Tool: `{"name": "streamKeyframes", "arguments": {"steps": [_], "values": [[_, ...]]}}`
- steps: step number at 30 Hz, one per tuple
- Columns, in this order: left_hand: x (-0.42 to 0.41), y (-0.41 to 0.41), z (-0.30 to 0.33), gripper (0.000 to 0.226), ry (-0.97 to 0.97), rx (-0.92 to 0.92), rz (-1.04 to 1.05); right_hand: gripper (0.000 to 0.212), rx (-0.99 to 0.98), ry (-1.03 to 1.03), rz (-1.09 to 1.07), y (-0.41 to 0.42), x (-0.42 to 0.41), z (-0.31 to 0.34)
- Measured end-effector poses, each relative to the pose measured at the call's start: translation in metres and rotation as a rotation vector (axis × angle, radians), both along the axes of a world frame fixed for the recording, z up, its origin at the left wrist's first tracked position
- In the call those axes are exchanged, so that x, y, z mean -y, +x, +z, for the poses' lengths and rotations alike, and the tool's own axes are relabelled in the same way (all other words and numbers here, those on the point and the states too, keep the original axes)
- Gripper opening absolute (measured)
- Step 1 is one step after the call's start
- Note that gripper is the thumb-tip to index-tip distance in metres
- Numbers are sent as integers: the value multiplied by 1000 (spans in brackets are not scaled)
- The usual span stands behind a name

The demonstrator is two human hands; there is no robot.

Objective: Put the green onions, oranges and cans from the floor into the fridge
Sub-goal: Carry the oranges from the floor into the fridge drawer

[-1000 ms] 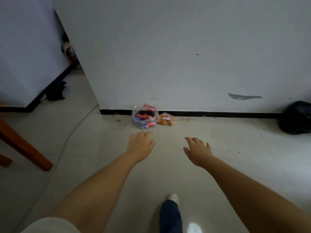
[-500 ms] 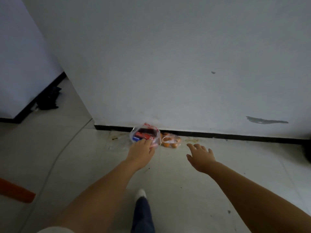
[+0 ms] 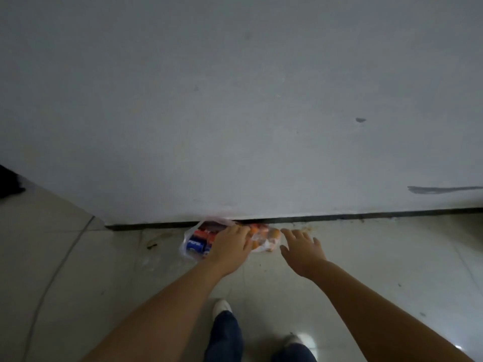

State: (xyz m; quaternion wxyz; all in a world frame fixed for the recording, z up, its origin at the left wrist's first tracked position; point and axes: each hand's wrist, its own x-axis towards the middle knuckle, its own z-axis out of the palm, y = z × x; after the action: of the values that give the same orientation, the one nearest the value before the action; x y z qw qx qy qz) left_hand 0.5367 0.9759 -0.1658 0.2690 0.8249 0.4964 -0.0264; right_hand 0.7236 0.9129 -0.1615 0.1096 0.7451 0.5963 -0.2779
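Two bags on the floor (image 3: 366, 270), both pushed right up against the black baseboard (image 3: 339, 218) of the white wall (image 3: 235, 100). The can bag (image 3: 194, 240) is clear plastic and sits on the left; the orange bag (image 3: 266, 240) is touching it on the right. Counting what's inside is rough since it's dim and blurry. In the can bag I can make out one blue can with a Pepsi logo and at least one red one behind it, but the rest is hidden by the hand, so no solid total. Oranges: a handful of orange blobs, can't count them properly either. Green onions I can't pick out anywhere, just some small bits of debris on the tiles left of the bags.

Two hands, both reaching in. The left hand (image 3: 230, 248) is laid over the right side of the can bag, fingers stretched forward over the spot where the two bags meet. Can't tell if the grip has actually closed on any plastic, since the fingertips are hidden in the blur. The right hand (image 3: 300, 246) is just right of the orange bag, fingers spread and straight, grip open and holding nothing, close to the bag but not clearly touching it.

Down at the bottom: two dark blue trouser legs (image 3: 227, 335) and two white shoes (image 3: 222, 307). A thin cable (image 3: 56, 273) curves across the tiles on the left.
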Motion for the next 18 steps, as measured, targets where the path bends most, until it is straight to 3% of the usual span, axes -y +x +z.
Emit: {"name": "streamKeyframes", "arguments": {"steps": [5,10,14,18], "values": [[-53,57,-106,39,-136,132,93,54,-33,-71,52,39,-70,-108],[-93,81,-270,37,-247,134,206,56,-53,-79,162,58,-129,-277],[-129,72,-427,50,-280,-98,-73,67,-14,-35,454,39,-164,-417],[-176,69,-535,46,11,-427,-541,74,26,34,704,29,-207,-520]]}}
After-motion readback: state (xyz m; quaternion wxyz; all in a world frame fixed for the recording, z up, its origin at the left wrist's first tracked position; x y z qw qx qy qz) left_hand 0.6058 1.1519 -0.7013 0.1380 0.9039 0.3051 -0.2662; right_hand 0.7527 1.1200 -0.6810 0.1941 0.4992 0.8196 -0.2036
